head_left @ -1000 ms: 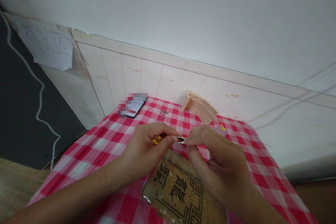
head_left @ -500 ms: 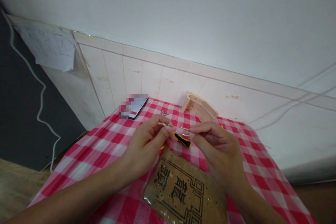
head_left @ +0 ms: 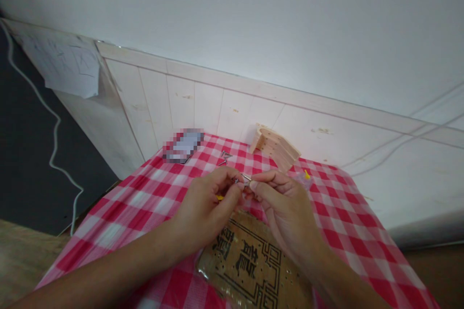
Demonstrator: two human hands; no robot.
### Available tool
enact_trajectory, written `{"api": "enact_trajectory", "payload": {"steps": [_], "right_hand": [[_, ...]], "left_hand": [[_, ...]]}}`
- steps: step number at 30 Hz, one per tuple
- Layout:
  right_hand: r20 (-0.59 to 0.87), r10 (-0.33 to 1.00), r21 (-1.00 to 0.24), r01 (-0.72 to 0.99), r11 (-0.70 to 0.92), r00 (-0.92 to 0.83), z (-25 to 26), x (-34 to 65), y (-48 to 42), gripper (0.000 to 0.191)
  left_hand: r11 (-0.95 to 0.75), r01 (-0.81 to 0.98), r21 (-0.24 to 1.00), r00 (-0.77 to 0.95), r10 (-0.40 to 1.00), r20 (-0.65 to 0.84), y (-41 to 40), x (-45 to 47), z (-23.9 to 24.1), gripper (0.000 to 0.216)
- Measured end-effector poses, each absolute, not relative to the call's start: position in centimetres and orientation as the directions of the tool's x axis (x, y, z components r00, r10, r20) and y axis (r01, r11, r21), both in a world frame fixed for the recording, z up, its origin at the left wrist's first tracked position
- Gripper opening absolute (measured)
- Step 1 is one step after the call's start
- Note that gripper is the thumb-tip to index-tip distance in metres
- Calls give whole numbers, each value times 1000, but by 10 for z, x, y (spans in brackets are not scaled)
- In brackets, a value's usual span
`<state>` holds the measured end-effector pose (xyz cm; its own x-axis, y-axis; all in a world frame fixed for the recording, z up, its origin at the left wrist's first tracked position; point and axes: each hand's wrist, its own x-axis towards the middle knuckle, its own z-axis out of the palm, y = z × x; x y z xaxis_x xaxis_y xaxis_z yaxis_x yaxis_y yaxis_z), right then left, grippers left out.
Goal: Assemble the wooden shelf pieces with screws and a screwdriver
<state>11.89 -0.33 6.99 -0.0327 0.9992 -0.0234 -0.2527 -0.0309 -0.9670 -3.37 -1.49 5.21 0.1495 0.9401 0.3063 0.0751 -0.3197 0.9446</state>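
My left hand (head_left: 215, 198) has its thumb and forefinger pinched on a small shiny metal piece (head_left: 236, 181), too small to name surely. Facing it, my right hand (head_left: 279, 193) pinches thin silver metal pins (head_left: 247, 178) that look like screws. Their tips meet or nearly meet the left fingertips. Below both hands lies a brown wooden board (head_left: 250, 265), with black characters, a line pattern and several small holes. A yellow bit (head_left: 220, 198) of a tool shows under my left fingers; the rest is hidden.
Several loose screws (head_left: 225, 155) lie beyond my hands on the red-and-white checked tablecloth (head_left: 145, 212). A phone (head_left: 184, 146) rests at the back left. Against the panelled wall stands an angled light wooden piece (head_left: 275, 146). A small clear bag with yellow (head_left: 306, 175) lies right of it.
My right hand has moved left, bringing the pins to my left fingertips. The black-and-yellow handle between the hands is now mostly covered, and a bag behind my right hand has come into view.
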Motion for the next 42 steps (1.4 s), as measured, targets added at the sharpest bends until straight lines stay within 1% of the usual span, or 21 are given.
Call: {"api": "enact_trajectory", "payload": {"steps": [3, 7, 9, 11, 13, 14, 16, 18, 19, 20, 25, 30, 32, 34, 38, 42], "right_hand": [[-23, 999, -968, -251, -29, -29, 69, 120, -4, 6], [25, 1000, -969, -247, 24, -2, 65, 124, 1, 6], [35, 999, -971, -236, 41, 29, 60, 127, 7, 5], [34, 997, -968, -245, 49, 66, 52, 129, 13, 8], [23, 997, -960, -277, 44, 79, 45, 130, 18, 13], [14, 997, -954, -298, 37, 79, 41, 131, 20, 12], [-19, 998, -946, -326, 4, 68, 36, 131, 23, 4], [-57, 997, -940, -340, -37, 49, 32, 130, 23, 21], [-63, 997, -940, -338, -46, 39, 30, 130, 23, 27], [-57, 998, -944, -327, -44, 28, 28, 130, 22, 29], [40, 999, -975, -220, 38, -4, 18, 126, 18, 16], [16, 999, -999, -50, 14, -33, 22, 127, 14, 18], [14, 1000, -1000, 23, 14, -23, 24, 129, 13, 18], [23, 1000, -998, 55, 22, 2, 25, 131, 12, 17], [33, 999, -997, 77, 30, 31, 24, 134, 13, 15], [27, 1000, -997, 74, 28, -12, 19, 139, 14, 15]], "left_hand": [[-372, 226, 900, 185, 924, 336, -12, -38, 57, 15], [-410, 314, 856, 186, 911, 368, -5, -53, 74, 17], [-432, 391, 813, 185, 902, 390, -1, -64, 85, 18], [-473, 515, 715, 268, 881, 390, 3, -73, 95, 19], [-524, 599, 606, 356, 852, 384, 8, -80, 102, 22], [-551, 622, 557, 391, 834, 389, 11, -83, 105, 23], [-594, 641, 485, 443, 803, 398, 16, -87, 109, 25], [-607, 656, 448, 477, 794, 378, 22, -90, 112, 26], [-602, 664, 443, 483, 798, 359, 25, -92, 112, 27], [-589, 673, 446, 483, 808, 338, 27, -94, 112, 27], [-525, 687, 503, 444, 851, 282, 43, -98, 107, 26], [-527, 677, 514, 520, 837, 172, 64, -87, 108, 25], [-540, 678, 498, 572, 814, 102, 74, -82, 108, 24], [-559, 676, 480, 621, 783, 39, 83, -79, 108, 24], [-619, 609, 496, 722, 691, -25, 98, -74, 107, 23], [-650, 559, 514, 787, 612, -82, 106, -66, 109, 26]]}}
